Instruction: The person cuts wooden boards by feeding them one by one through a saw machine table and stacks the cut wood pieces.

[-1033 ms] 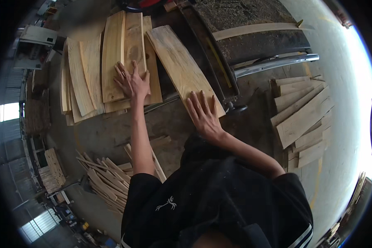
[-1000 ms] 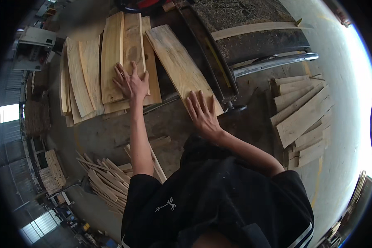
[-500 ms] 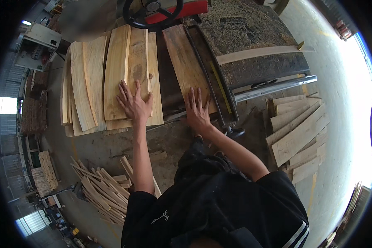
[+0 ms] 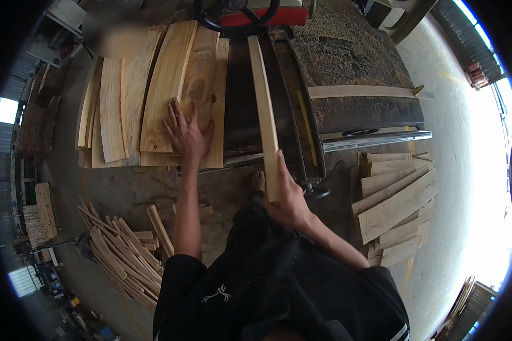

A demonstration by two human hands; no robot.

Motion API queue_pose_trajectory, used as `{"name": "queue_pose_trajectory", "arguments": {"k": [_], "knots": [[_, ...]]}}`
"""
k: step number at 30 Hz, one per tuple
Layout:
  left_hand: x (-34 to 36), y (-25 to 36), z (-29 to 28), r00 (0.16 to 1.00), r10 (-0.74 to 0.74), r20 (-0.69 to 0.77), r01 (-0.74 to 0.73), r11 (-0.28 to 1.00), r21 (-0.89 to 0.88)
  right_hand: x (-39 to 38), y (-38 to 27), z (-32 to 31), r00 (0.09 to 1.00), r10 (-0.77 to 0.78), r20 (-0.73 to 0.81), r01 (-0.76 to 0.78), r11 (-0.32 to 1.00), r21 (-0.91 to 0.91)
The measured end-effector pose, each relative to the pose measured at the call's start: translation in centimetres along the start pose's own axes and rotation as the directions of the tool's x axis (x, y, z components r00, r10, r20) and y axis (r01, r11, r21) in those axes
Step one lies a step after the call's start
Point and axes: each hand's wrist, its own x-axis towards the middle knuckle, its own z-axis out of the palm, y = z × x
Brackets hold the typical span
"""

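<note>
My left hand (image 4: pixel 189 132) lies with spread fingers on the pale wooden boards (image 4: pixel 168 96) laid side by side on the left of the machine table. A knot shows in the board under its fingertips. My right hand (image 4: pixel 287 196) grips the near end of a wooden plank (image 4: pixel 263 108), thumb along its side. That plank stands on edge, its narrow face up, and its far end reaches toward the black handwheel (image 4: pixel 236 12). Beneath it is the dark metal table top (image 4: pixel 242 85). The fingers on the plank's far side are hidden.
Right of the plank runs a black fence rail (image 4: pixel 293 108), then a sawdust-covered bed (image 4: pixel 358 57) and a metal bar (image 4: pixel 375 140). Boards (image 4: pixel 395 199) are stacked on the floor at right; thin offcut strips (image 4: pixel 122 256) lie piled at lower left. A blurred shape stands at the far left.
My right hand has gone from lying flat on the plank to gripping its near end. The plank has turned from its flat face onto its edge. The left hand stays on the boards.
</note>
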Motion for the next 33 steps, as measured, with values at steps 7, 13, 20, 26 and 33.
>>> {"name": "queue_pose_trajectory", "arguments": {"k": [7,13,20,26,33], "knots": [[-1.1,5.4,-6.4,0.818,0.504,-0.277,-0.559,0.583,-0.59,-4.6,-6.5,-9.9,0.971,0.13,-0.199,-0.018,0.874,0.486],[0.0,11.2,-7.8,0.558,0.5,-0.662,-0.811,0.158,-0.564,-5.3,-11.0,-14.1,0.918,0.35,-0.188,-0.013,0.497,0.867],[4.8,11.3,-10.2,0.998,-0.012,-0.065,-0.066,-0.111,-0.992,2.3,-0.8,-8.0,0.864,-0.393,-0.316,0.206,0.847,-0.49],[6.5,10.6,-4.4,0.748,0.038,0.663,0.635,-0.335,-0.696,2.0,-1.1,-0.8,0.976,0.016,-0.216,-0.055,0.983,-0.177],[4.1,9.1,4.8,0.677,0.078,0.732,0.699,-0.381,-0.606,1.8,-0.8,2.0,0.982,0.111,-0.152,-0.174,0.842,-0.511]]}}
